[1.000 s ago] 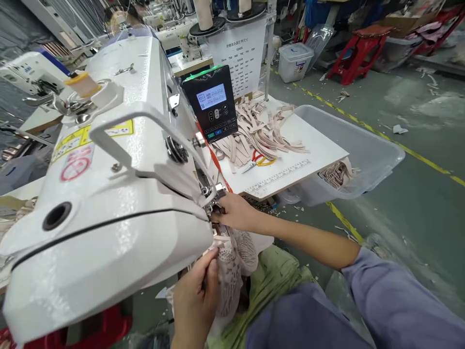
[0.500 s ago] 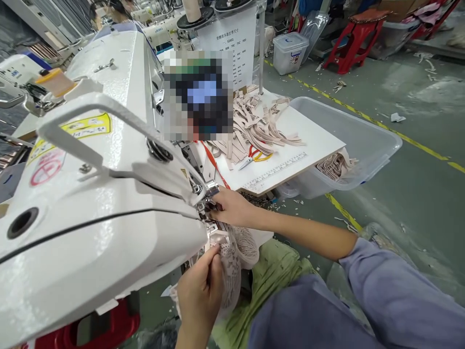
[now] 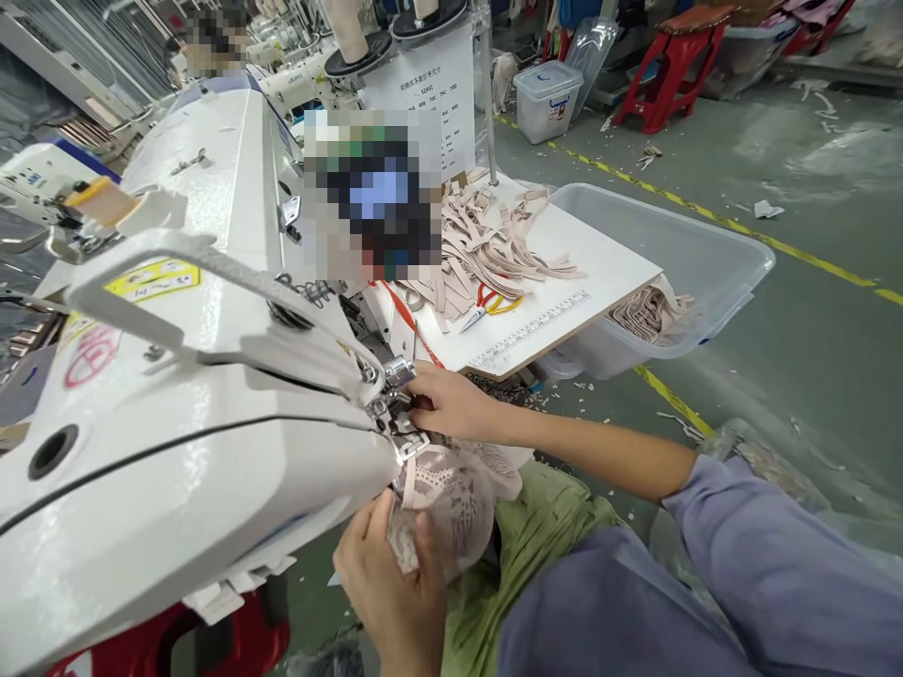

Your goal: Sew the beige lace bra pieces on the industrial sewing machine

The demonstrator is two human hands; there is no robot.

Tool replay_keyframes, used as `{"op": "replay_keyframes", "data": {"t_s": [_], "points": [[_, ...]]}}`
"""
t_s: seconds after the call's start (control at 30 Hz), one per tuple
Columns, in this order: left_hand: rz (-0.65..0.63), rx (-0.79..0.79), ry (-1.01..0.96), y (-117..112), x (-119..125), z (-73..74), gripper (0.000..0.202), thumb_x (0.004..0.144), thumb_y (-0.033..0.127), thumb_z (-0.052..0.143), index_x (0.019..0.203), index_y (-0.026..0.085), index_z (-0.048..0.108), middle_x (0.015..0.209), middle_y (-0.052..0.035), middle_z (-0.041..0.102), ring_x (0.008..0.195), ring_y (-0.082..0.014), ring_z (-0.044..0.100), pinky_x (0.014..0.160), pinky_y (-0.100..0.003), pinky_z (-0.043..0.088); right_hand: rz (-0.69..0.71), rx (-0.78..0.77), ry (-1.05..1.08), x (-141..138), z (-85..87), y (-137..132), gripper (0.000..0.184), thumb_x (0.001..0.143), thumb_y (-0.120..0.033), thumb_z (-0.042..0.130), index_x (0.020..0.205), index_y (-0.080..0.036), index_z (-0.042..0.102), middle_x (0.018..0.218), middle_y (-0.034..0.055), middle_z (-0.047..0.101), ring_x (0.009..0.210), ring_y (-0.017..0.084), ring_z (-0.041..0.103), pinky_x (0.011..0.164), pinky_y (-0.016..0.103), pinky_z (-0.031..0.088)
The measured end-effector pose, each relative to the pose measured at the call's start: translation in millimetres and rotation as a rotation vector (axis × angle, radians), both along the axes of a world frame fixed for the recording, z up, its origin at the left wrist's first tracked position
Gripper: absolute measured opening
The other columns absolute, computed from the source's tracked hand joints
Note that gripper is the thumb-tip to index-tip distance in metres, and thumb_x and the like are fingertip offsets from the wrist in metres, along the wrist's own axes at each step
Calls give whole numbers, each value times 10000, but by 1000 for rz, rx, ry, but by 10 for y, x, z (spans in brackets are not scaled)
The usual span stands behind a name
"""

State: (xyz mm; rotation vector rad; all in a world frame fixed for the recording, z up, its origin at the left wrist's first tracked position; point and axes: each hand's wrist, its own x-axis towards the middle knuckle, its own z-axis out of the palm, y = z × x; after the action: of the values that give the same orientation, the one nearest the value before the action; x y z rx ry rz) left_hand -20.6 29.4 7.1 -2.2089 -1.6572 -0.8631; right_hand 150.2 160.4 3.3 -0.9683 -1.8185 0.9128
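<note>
A pale pink lace bra (image 3: 451,508) hangs under the needle end of a white sewing machine (image 3: 282,489), its cup facing me. My left hand (image 3: 391,574) grips the edge of the bra below the presser foot (image 3: 413,448), with the thumb set apart from the other fingers. Curled fingers of my right hand (image 3: 451,404) reach in beside the needle area from the right. The tips of that hand are hidden behind metal parts, so what they pinch cannot be made out.
Beige straps (image 3: 486,244) lie heaped on the white table (image 3: 599,273), with red-and-yellow scissors (image 3: 486,306) near a printed ruler. A clear plastic bin (image 3: 726,254) stands beside the table, holding a strap bundle (image 3: 649,315). Green cloth (image 3: 543,536) covers my lap.
My left hand's thumb and fingers have spread from a tight pinch. The bra cup has turned and opened out to the right. My right hand stays by the needle; the view has shifted slightly.
</note>
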Motion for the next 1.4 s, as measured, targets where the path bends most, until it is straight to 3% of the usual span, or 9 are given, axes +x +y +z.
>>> {"op": "replay_keyframes", "data": {"t_s": [0.07, 0.17, 0.27, 0.4, 0.6, 0.83, 1.07, 1.23, 1.4], "points": [[-58, 79, 12, -49, 129, 4, 330, 955, 357, 525, 1162, 110, 594, 1056, -191, 653, 987, -299, 612, 838, -413, 446, -7, -9, 8, -10, -7, -11, 94, 752, -94, 576, 791, -179, 564, 986, 26, 564, 796, 142, 539, 740, 252, 431], [-82, -15, 76, -108, 331, 9, 437, 944, 322, 560, 1320, 104, 517, 1231, -214, 599, 1127, -312, 557, 930, -427, 407, -28, -20, -13, -30, 3, -27, 102, 745, -107, 557, 808, -187, 571, 982, 23, 569, 784, 146, 535, 736, 255, 440], [-40, -73, 137, -123, 419, 5, 489, 940, 330, 567, 1362, 91, 504, 1305, -224, 568, 1175, -335, 529, 969, -443, 385, -46, -45, -63, -43, 38, -36, 99, 732, -113, 556, 796, -187, 572, 962, 18, 569, 750, 145, 525, 692, 258, 431], [-61, -44, 154, -106, 386, 9, 425, 936, 275, 570, 1321, 98, 552, 1283, -223, 577, 1136, -313, 561, 955, -423, 386, -80, -89, -133, -54, 82, -31, 78, 739, -126, 551, 775, -186, 584, 890, 10, 555, 717, 151, 504, 635, 266, 403], [-54, -104, 121, -87, 355, -22, 387, 959, 262, 539, 1317, 119, 567, 1304, -223, 564, 1187, -327, 537, 986, -439, 368, -80, -57, -164, -71, 97, 6, 72, 764, -127, 566, 716, -178, 584, 892, 29, 559, 819, 186, 531, 664, 273, 399], [-72, -43, 160, -48, 333, 6, 379, 940, 253, 558, 1273, 76, 591, 1256, -231, 585, 1122, -340, 558, 969, -441, 386, -93, -29, -149, -93, 62, 30, 184, 756, -53, 563, 854, -191, 635, 1014, 39, 600, 927, 203, 565, 742, 285, 436], [-80, -46, 153, -29, 321, 17, 381, 941, 237, 549, 1296, 101, 581, 1266, -215, 598, 1129, -320, 571, 976, -421, 377, -85, -20, -113, -92, 59, 30, 167, 794, -76, 564, 885, -197, 634, 1052, 55, 608, 971, 216, 581, 795, 313, 471], [-64, -78, 93, -54, 304, -74, 465, 929, 243, 581, 1383, 157, 538, 1233, -181, 628, 1179, -322, 559, 1025, -424, 368, -82, -33, -127, -90, 77, 24, 127, 781, -89, 571, 832, -197, 615, 1028, 41, 609, 884, 193, 574, 754, 293, 478], [-62, -70, 106, -65, 297, -113, 479, 924, 254, 596, 1385, 138, 539, 1277, -201, 603, 1179, -330, 562, 1032, -437, 375, -83, -45, -108, -85, 82, 12, 149, 746, -72, 552, 823, -192, 595, 1017, 39, 604, 841, 177, 567, 746, 273, 471]]}}
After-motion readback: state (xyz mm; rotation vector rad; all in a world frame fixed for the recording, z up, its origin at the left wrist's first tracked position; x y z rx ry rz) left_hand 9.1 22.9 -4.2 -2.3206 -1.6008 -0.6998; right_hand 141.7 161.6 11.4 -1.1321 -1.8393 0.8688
